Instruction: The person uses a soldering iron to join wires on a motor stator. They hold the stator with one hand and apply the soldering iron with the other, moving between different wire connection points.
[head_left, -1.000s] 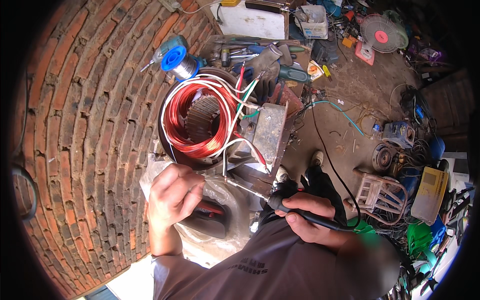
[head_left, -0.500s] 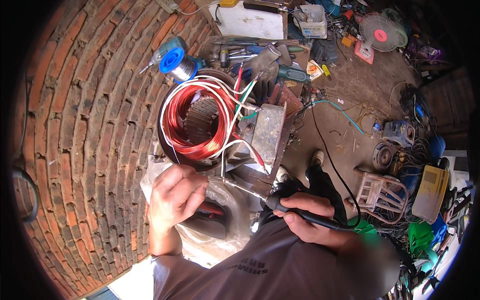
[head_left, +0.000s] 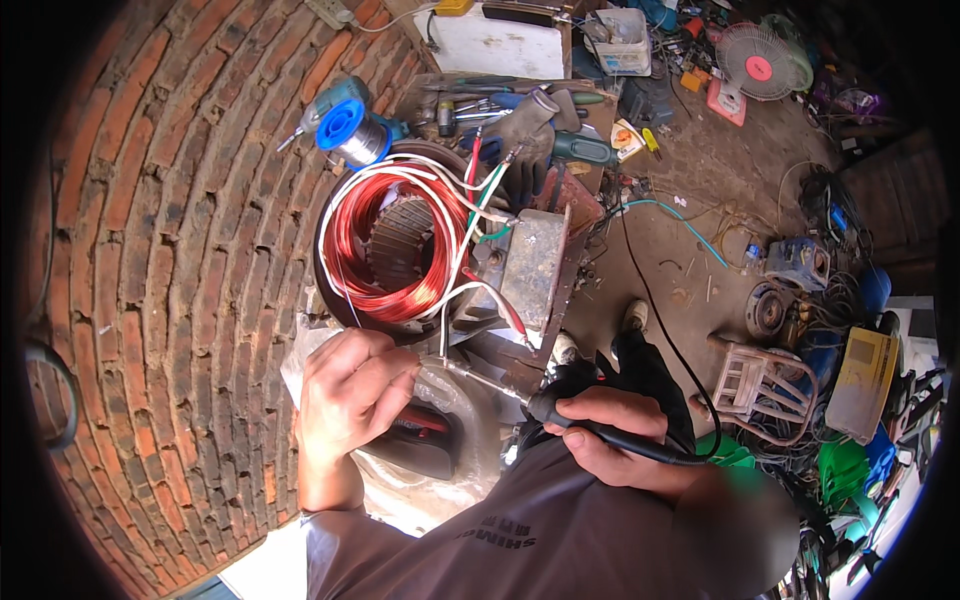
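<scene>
My right hand (head_left: 620, 430) grips the black handle of a soldering iron (head_left: 565, 412). The iron's metal tip meets the lower end of a white-sleeved lead (head_left: 446, 335) hanging from a motor stator (head_left: 400, 240) with red copper windings. Thumb and fingertips of my left hand (head_left: 350, 385) pinch thin solder wire (head_left: 350, 308), its end close to the iron's tip. Behind the stator stands a blue spool of solder (head_left: 355, 132). More white, red and green leads (head_left: 490, 190) stick out from the windings to the right, over a worn metal box (head_left: 535, 265).
A brick wall (head_left: 180, 280) rises close on the left. A teal power drill (head_left: 335, 100), grey gloves (head_left: 525, 135) and hand tools lie behind the stator. Below my hands sits a dark object with red parts (head_left: 425, 445) on clear plastic. The iron's black cord (head_left: 665, 320) loops right.
The iron's tip and handle have shifted very slightly left. My left hand keeps its pinch in nearly the same place.
</scene>
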